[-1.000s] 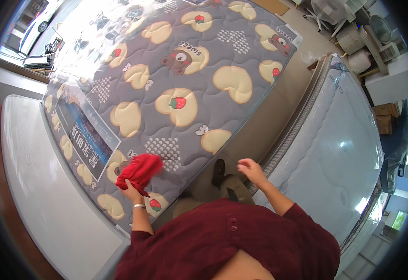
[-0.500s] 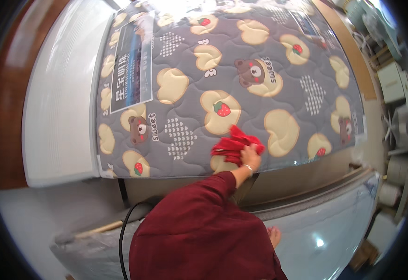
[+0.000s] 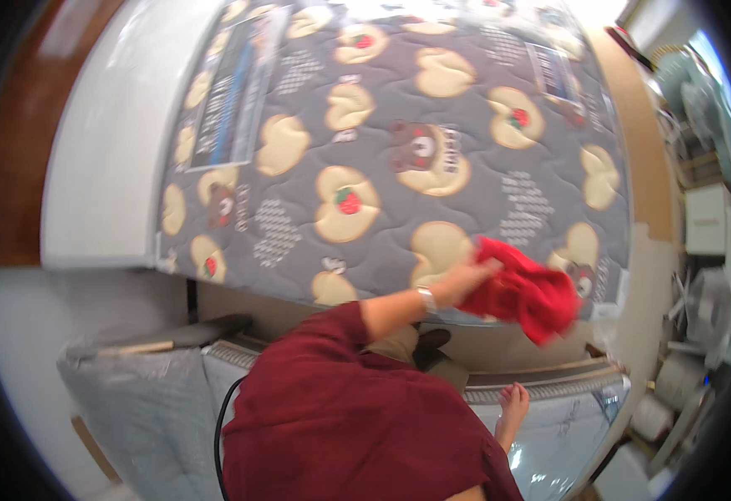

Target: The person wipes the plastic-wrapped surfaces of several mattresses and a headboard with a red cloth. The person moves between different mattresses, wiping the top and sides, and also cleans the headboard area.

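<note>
left hand [image 3: 466, 280] outstretched — gripping red cloth [image 3: 526, 296], mattress [image 3: 399, 142]

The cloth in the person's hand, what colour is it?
Plain red cloth, held in the left hand; the head view shows it.

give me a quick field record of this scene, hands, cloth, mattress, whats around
left hand: grip shut on the red cloth, a watch at the wrist
right hand: low, resting on the plastic-wrapped mattress, holding nothing
cloth position: pressed on the lower right part of the patterned mattress, near its edge
patterned mattress: grey quilted cover with bears, strawberries and cream shapes
beside it: white mattress on the left
clothing: dark red top
far right: stacked boxes and clutter
</note>
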Tool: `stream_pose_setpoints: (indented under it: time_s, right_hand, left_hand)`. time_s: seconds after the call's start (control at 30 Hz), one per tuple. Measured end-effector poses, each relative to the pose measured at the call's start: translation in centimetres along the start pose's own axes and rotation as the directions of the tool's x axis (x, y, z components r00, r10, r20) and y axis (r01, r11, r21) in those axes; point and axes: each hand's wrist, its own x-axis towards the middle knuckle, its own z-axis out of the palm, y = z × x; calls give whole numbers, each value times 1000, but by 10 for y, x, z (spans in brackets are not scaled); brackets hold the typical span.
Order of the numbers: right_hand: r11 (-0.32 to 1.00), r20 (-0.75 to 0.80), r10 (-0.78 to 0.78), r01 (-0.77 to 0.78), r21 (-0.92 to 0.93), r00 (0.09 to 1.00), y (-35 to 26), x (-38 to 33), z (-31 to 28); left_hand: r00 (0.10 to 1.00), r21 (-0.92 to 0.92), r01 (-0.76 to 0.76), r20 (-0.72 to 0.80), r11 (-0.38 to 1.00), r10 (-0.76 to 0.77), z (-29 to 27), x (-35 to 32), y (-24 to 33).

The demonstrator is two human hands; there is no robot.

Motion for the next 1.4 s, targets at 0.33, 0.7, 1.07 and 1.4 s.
stream_pose_setpoints:
  time_s: [0.33,0.7,1.07,1.4]
  right_hand:
    - [995,1,96,-96,-15,995,15,90,-126]
    - [945,-224,247,-286,-162,943,65,114,-372]
    - [983,-323,162,-179,-24,932,-26,257,-507]
    - [922,-18,35,-39,-385,999,-172,443,-597]
  left_hand:
    - [464,862,309,-505,401,728,-93,98,-54]
    - [577,679,612,-734,406,357,192,245,-320]
    - [576,605,617,-783,502,235,392,388,-372]
    - [682,708,286,-624,646,382,398,442,-384]
